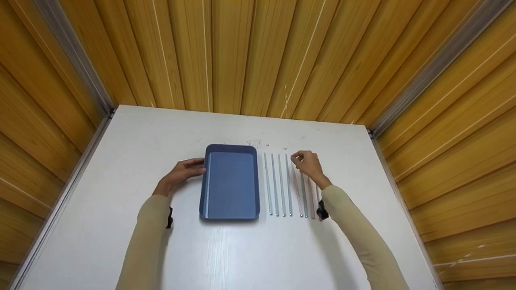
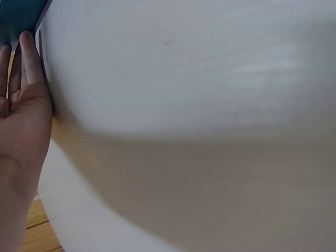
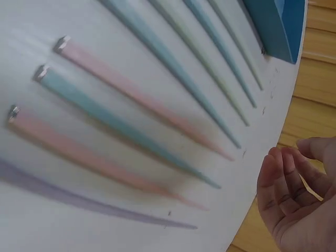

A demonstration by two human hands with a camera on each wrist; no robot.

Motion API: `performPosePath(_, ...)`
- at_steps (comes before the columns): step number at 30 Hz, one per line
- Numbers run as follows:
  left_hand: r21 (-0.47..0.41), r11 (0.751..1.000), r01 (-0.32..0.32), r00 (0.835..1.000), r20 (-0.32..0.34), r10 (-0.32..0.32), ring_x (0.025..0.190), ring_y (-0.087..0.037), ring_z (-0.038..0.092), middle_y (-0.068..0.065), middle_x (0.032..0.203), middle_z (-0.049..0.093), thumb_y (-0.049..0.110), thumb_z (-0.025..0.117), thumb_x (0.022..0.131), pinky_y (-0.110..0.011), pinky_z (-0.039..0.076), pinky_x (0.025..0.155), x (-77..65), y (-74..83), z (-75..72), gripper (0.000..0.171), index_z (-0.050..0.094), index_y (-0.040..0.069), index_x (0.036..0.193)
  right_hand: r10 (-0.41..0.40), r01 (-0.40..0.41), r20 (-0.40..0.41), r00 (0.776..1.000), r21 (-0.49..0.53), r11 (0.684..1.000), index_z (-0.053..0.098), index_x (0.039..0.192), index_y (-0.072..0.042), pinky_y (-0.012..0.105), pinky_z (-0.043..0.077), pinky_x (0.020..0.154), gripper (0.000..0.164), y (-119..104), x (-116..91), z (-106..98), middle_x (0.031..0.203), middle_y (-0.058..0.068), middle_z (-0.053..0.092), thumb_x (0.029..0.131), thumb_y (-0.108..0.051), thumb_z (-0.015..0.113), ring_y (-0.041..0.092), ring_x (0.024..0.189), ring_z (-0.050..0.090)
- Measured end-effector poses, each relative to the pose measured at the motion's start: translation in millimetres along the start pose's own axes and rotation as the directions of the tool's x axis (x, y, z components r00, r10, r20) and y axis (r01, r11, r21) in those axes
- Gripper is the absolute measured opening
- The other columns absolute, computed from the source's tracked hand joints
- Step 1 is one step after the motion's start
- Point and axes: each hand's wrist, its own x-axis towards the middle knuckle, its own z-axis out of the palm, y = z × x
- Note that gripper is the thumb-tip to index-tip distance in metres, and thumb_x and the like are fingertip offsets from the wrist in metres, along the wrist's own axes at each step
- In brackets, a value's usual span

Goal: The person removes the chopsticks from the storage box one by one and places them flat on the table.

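A deep blue rectangular tray (image 1: 233, 185) lies on the white table. My left hand (image 1: 186, 170) is at its left wall; in the left wrist view, the fingers (image 2: 31, 60) extend straight up to the tray's side (image 2: 21, 18). To the right of the tray several pastel chopsticks lie in a row, among them a pink chopstick (image 3: 126, 90), a teal chopstick (image 3: 121, 123) and a purple chopstick (image 3: 100, 203). Their thin ends point away from me, and silver caps tip the thick ends. My right hand (image 1: 308, 163) hovers by the thin ends, fingers loosely bent, holding nothing.
Yellow wood-look panels (image 1: 229, 56) stand behind the table (image 1: 161, 125) and along both sides, with grey metal rails at the corners. Small dark marks (image 1: 258, 142) dot the tabletop beyond the tray. A dark wrist strap (image 1: 322, 210) is on my right arm.
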Motion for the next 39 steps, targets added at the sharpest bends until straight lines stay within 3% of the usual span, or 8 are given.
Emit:
performPosePath(3, 0.007, 1.000, 0.001, 1.000, 0.006, -0.001, 0.147, -0.031, 0.044, -0.016, 0.156, 0.049, 0.022, 0.077, 0.093, -0.029, 0.046, 0.112, -0.1, 1.6, -2.4, 0.065, 0.050, 0.007, 0.151, -0.029, 0.029, 0.030, 0.999, 0.006, 1.000, 0.075, 0.110, 0.004, 0.015, 0.047, 0.050, 0.022, -25.1, 9.2, 14.5, 0.091, 0.022, 0.076, 0.100, -0.012, 0.065, 0.023, 0.066, 0.072)
performPosePath(8, 0.007, 1.000, -0.008, 1.000, -0.002, 0.008, 0.146, -0.030, 0.045, -0.016, 0.155, 0.051, 0.021, 0.076, 0.094, -0.029, 0.047, 0.111, -2.0, 3.5, -6.4, 0.063, 0.051, 0.007, 0.150, -0.146, 0.145, 0.064, 0.987, 0.020, 0.989, 0.075, 0.111, 0.005, 0.016, 0.046, 0.049, 0.022, -62.0, 21.3, 44.0, 0.088, 0.022, 0.076, 0.100, -0.011, 0.065, 0.034, 0.067, 0.072)
performPosePath(13, 0.008, 1.000, -0.014, 1.000, -0.004, 0.014, 0.145, -0.028, 0.047, -0.015, 0.155, 0.052, 0.021, 0.076, 0.094, -0.024, 0.048, 0.107, -3.5, 1.8, -8.5, 0.061, 0.052, 0.007, 0.149, -0.270, 0.264, 0.147, 0.952, 0.056, 0.963, 0.074, 0.111, 0.007, 0.025, 0.055, 0.055, 0.021, -89.0, 23.8, 78.9, 0.091, 0.023, 0.076, 0.100, -0.007, 0.064, 0.037, 0.071, 0.073)
performPosePath(18, 0.006, 1.000, -0.021, 1.000, -0.005, 0.021, 0.145, -0.028, 0.047, -0.017, 0.155, 0.051, 0.020, 0.075, 0.095, -0.024, 0.049, 0.107, -6.3, 0.1, -9.4, 0.061, 0.051, 0.006, 0.150, -0.326, 0.321, 0.245, 0.913, 0.059, 0.945, 0.074, 0.110, 0.008, 0.040, 0.062, 0.076, 0.020, -109.1, 23.7, 118.9, 0.098, 0.023, 0.077, 0.097, -0.005, 0.065, 0.034, 0.086, 0.075)
performPosePath(22, -0.006, 1.000, -0.023, 1.000, -0.003, 0.023, 0.146, -0.030, 0.045, -0.016, 0.156, 0.050, 0.019, 0.074, 0.095, -0.024, 0.048, 0.108, -5.6, -0.5, -10.9, 0.061, 0.051, 0.005, 0.150, -0.307, 0.294, 0.305, 0.901, 0.090, 0.952, 0.074, 0.109, 0.009, 0.039, 0.062, 0.081, 0.020, -121.5, 25.2, 150.2, 0.100, 0.024, 0.077, 0.095, -0.003, 0.066, 0.037, 0.092, 0.075)
performPosePath(28, 0.004, 0.999, -0.051, 0.998, 0.026, 0.051, 0.147, -0.032, 0.044, -0.017, 0.156, 0.049, 0.018, 0.072, 0.097, -0.024, 0.047, 0.108, -3.4, -0.3, -9.4, 0.060, 0.049, 0.005, 0.151, -0.167, 0.081, 0.381, 0.909, 0.231, 0.970, 0.069, 0.115, 0.012, 0.023, 0.060, 0.061, 0.024, -130.2, 19.3, 188.7, 0.101, 0.028, 0.075, 0.095, -0.002, 0.065, 0.027, 0.072, 0.073)
performPosePath(33, 0.024, 0.998, -0.060, 0.998, 0.035, 0.060, 0.147, -0.032, 0.044, -0.017, 0.155, 0.051, 0.018, 0.072, 0.097, -0.032, 0.043, 0.116, 1.6, -1.8, -1.5, 0.059, 0.051, 0.006, 0.150, -0.106, 0.029, 0.322, 0.941, 0.236, 0.971, 0.068, 0.118, 0.011, 0.018, 0.053, 0.057, 0.029, -128.6, 13.2, 205.6, 0.097, 0.025, 0.076, 0.093, -0.002, 0.069, 0.006, 0.062, 0.059)
performPosePath(39, -0.003, 0.999, -0.044, 0.999, 0.027, 0.044, 0.146, -0.031, 0.045, -0.016, 0.154, 0.053, 0.016, 0.073, 0.096, -0.043, 0.037, 0.121, 2.0, -3.2, 1.0, 0.058, 0.052, 0.007, 0.150, -0.076, 0.034, 0.265, 0.961, 0.162, 0.986, 0.068, 0.120, 0.007, 0.016, 0.042, 0.053, 0.035, -131.4, 8.2, 211.8, 0.087, 0.017, 0.076, 0.091, -0.012, 0.075, 0.004, 0.058, 0.055)
